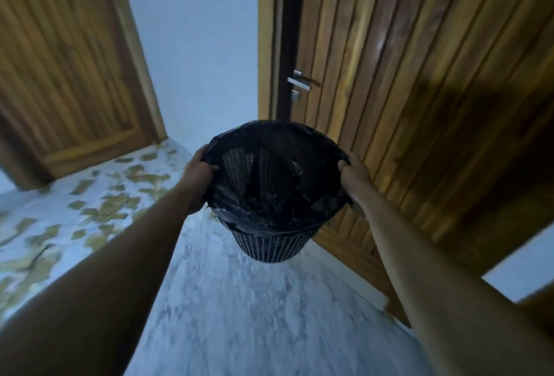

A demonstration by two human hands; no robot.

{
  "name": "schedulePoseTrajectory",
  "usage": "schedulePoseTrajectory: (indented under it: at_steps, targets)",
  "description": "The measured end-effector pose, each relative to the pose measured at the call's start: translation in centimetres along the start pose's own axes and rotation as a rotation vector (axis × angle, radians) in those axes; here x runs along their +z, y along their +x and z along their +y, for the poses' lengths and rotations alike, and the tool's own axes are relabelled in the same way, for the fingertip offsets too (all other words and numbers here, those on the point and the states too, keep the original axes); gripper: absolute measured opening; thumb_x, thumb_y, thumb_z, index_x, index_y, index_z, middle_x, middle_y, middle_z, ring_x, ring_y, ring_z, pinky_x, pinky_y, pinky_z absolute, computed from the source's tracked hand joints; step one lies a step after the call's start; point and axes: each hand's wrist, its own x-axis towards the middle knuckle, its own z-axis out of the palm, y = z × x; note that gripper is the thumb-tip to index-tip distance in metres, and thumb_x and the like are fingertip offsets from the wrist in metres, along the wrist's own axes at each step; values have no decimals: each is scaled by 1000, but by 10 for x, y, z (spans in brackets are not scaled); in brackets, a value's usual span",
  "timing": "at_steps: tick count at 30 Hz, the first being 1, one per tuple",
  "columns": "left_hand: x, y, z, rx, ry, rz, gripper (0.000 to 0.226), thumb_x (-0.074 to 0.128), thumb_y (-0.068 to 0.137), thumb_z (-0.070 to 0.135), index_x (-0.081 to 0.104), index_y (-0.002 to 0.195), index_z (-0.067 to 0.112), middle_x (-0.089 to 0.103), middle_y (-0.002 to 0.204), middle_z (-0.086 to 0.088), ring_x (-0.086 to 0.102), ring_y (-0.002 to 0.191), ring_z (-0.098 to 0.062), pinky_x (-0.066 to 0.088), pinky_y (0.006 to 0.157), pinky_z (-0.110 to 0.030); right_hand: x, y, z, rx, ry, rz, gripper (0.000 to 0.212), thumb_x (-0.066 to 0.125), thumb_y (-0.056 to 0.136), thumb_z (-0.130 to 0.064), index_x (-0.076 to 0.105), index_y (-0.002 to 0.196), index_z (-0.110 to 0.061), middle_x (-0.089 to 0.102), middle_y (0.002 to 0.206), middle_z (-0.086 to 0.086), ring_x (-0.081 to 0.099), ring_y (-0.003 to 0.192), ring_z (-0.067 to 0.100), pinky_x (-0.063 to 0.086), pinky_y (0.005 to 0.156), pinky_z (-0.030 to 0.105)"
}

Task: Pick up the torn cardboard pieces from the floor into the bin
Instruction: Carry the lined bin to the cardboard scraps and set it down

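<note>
Gripping the bin (269, 245) at its rim with both hands: the left hand (199, 170) is curling its fingers over the left edge, thumb lying on the black liner bag (269, 135). The right hand (355, 174) is pinching liner and rim at the opposite edge. The bin is sitting directly between the two hands, its mouth tilting toward the person and its mesh wall hanging below both hands. It is looking lifted off the floor (239, 300), though blur is making base contact hard to judge. The torn cardboard pieces (117, 204) are lying scattered on the floor well left of the left hand, touching neither hand. A wooden door (419, 75) with a metal handle (299, 80) is standing just beyond the right hand. A second wooden door (60, 60) is standing past the pieces, far left of the left hand.
</note>
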Motion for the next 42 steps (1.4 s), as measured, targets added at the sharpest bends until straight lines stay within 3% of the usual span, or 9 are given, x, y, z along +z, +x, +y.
schedulePoseTrajectory:
  at_steps: [7,10,13,18,23,30,36,38,42]
  targets:
    - [-124,36,-3,-25,-32,288,65,34,95,-17,50,144,24,62,118,-11,63,86,-21,53,60,-29,157,57,-21,-52,-19,-262,45,34,110,-18,36,155,-24,44,148,4,47,131,33,46,108,50]
    - [-182,63,-8,-42,-44,359,62,35,97,-14,51,143,25,60,130,-17,63,97,-30,54,72,-35,229,78,-29,-75,-57,-314,48,36,110,-17,34,157,-23,38,157,7,46,130,29,46,101,42]
    - [-241,98,-12,-59,-66,407,62,35,98,-11,53,142,29,61,131,-14,63,103,-32,55,74,-36,299,96,-39,-73,-31,-345,50,36,110,-15,32,158,-23,40,154,8,47,119,24,45,93,36]
    - [-325,161,-15,-72,-92,471,59,39,100,-5,53,145,31,61,131,-11,63,104,-33,55,74,-35,407,123,-54,-14,26,-356,45,37,107,-17,33,151,-28,56,118,5,60,97,25,53,92,52]
    - [-384,224,-10,-79,-69,467,57,39,102,-2,51,147,31,59,133,-13,60,114,-38,54,88,-42,485,150,-68,19,75,-344,36,41,102,-13,43,133,-30,58,119,11,62,105,30,53,96,57]
    - [-438,338,-21,-95,-45,400,59,41,99,-2,52,145,33,60,135,-14,61,113,-38,56,85,-42,569,224,-64,17,53,-294,55,42,99,-11,41,152,-26,53,143,6,52,129,29,46,110,50]
    - [-452,441,-36,-92,35,303,56,36,101,-6,53,137,34,58,126,-9,58,110,-34,51,88,-42,625,294,-48,46,60,-203,51,35,106,-13,37,156,-26,45,151,2,44,138,25,38,116,45]
    - [-456,476,-49,-98,79,280,48,41,104,1,51,140,30,58,124,-8,59,109,-33,51,87,-41,638,312,-34,54,65,-157,52,34,108,-16,32,158,-26,38,160,1,38,145,24,34,120,45]
    - [-452,538,-88,-141,140,199,42,40,110,26,43,151,33,52,145,-8,54,127,-34,50,96,-46,652,345,8,101,123,-60,49,33,111,-22,30,160,-28,34,163,-2,35,148,21,30,122,41]
